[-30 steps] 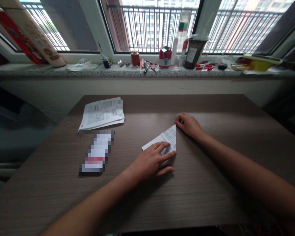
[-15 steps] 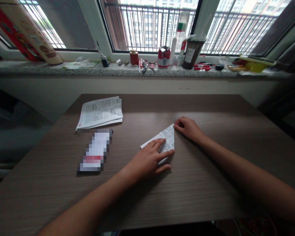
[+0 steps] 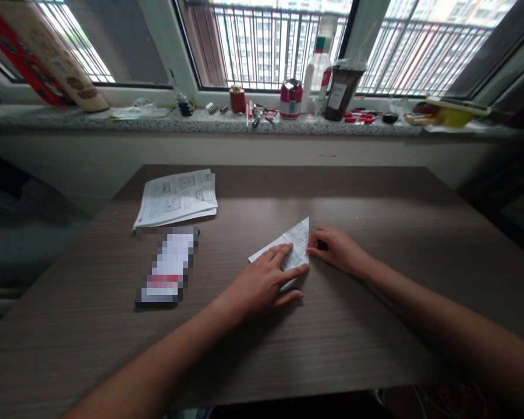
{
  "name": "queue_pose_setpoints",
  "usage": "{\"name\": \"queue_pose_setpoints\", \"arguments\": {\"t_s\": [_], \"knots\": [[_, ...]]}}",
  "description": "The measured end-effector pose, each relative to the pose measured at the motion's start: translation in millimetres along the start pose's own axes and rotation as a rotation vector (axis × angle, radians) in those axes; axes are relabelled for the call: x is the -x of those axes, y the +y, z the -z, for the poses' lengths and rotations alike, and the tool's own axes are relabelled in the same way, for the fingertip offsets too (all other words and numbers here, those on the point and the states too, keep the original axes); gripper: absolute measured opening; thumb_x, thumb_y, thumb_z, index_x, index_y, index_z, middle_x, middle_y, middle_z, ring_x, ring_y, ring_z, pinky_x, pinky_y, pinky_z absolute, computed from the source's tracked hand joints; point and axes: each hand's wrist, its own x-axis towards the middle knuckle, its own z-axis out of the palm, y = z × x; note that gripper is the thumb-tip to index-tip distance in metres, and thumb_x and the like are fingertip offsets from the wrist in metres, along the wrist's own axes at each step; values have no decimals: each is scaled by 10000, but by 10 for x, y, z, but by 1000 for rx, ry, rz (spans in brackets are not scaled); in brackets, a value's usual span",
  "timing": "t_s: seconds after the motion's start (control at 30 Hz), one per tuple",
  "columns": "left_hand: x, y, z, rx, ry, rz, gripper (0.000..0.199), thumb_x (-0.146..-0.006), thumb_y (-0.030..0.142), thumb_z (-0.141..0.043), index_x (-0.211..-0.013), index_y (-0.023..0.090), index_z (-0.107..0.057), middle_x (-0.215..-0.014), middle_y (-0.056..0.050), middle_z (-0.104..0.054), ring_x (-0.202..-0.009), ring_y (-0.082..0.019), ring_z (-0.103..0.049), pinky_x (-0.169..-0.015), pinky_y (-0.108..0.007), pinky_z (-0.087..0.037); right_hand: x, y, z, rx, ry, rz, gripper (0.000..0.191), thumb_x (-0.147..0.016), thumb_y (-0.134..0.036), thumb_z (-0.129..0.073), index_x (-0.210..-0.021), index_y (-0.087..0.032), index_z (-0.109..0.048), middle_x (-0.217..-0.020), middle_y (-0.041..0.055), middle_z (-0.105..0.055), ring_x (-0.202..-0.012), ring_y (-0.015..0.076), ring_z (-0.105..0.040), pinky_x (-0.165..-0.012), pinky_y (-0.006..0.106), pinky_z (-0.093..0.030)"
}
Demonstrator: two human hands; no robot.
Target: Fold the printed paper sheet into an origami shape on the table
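A folded sheet of printed paper (image 3: 297, 237), pointed at its far end, lies on the table. My left hand (image 3: 274, 278) rests flat across its near part, fingers spread, covering much of it. At the paper's right edge is my right hand (image 3: 332, 247), its fingers curled and the thumb and fingertips pinched together against that edge, below the pointed corner. Whether paper sits between those fingertips is hard to see.
Folded printed sheets (image 3: 177, 198) lie at the table's back left, with a phone (image 3: 168, 267), its screen blurred, in front. On the windowsill (image 3: 218, 125) stand a red can (image 3: 291, 99), a lidded dark cup (image 3: 341, 93), a clear bottle (image 3: 317, 75) and small items.
My right hand has slid from the paper's pointed corner down along its right edge, toward me. My left hand and the paper have stayed in place.
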Motion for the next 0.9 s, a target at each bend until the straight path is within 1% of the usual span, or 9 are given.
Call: {"name": "queue_pose_setpoints", "arguments": {"t_s": [0.2, 0.33, 0.43, 0.5, 0.6, 0.67, 0.73, 0.83, 0.9], "knots": [[4, 18, 22, -4, -20, -2, 488, -1007, 483, -625, -1462, 326, -548, -1673, -118, -303, -1520, -401, -307, -1178, -553, -396, 212, -85, -76, 14, -37, 100, 136, -895, -154, -731, -825, -216, -633, -889, 40, -661, -849, 208, -607, -746, 324, -456], [6, 5, 20, 7, -36, 1, 563, -983, 505, -659, -1485, 290, -520, -1662, -142, -327, -1532, -385, -295, -1197, -535, -379, 265, -64, -86, 3, -46, 146, 101, -916, -202, -727, -856, -216, -648, -921, 49, -660, -888, 214, -604, -770, 330, -461], [6, -25, 12, 5, -49, 17, 640, -968, 542, -664, -1498, 226, -495, -1628, -197, -370, -1532, -383, -303, -1194, -529, -382, 251, -52, -46, -38, -70, 176, 91, -935, -242, -716, -873, -216, -653, -914, 43, -654, -890, 211, -606, -774, 325, -466], [7, -50, 9, -4, -53, 18, 667, -972, 566, -647, -1519, 227, -476, -1624, -199, -380, -1530, -382, -312, -1198, -542, -371, 225, -45, -6, -79, -69, 189, 107, -963, -253, -679, -873, -213, -638, -894, 33, -640, -852, 197, -604, -748, 310, -465], [14, -83, 7, -6, -46, -11, 664, -980, 587, -627, -1539, 265, -468, -1644, -158, -368, -1533, -377, -312, -1231, -554, -311, 175, -27, 40, -73, 14, 178, 143, -987, -252, -635, -855, -210, -605, -871, 28, -615, -791, 183, -586, -709, 301, -454], [19, -93, 10, -3, -35, -29, 635, -988, 589, -615, -1525, 273, -493, -1658, -133, -355, -1538, -365, -304, -1248, -539, -285, 138, -11, 46, -30, 74, 170, 135, -985, -251, -639, -862, -208, -604, -880, 34, -615, -808, 190, -587, -728, 309, -456], [25, -89, 23, -2, -29, -32, 605, -1002, 581, -595, -1516, 275, -507, -1643, -115, -388, -1520, -346, -341, -1243, -520, -302, 98, 4, 34, 12, 92, 165, 102, -981, -244, -648, -890, -207, -620, -888, 39, -622, -837, 201, -595, -753, 317, -461], [31, -68, 61, 11, -41, -40, 571, -1024, 558, -567, -1519, 280, -502, -1573, -96, -488, -1449, -316, -441, -1209, -494, -362, 35, 11, -5, 62, 86, 171, 63, -968, -214, -662, -911, -207, -635, -895, 41, -633, -854, 208, -600, -761, 318, -458], [34, -57, 88, 23, -56, -65, 548, -1032, 546, -559, -1506, 274, -517, -1566, -98, -498, -1441, -308, -450, -1203, -479, -373, -4, 2, -34, 76, 73, 179, 56, -956, -193, -672, -912, -205, -640, -911, 44, -638, -862, 207, -602, -763, 314, -454]]}}
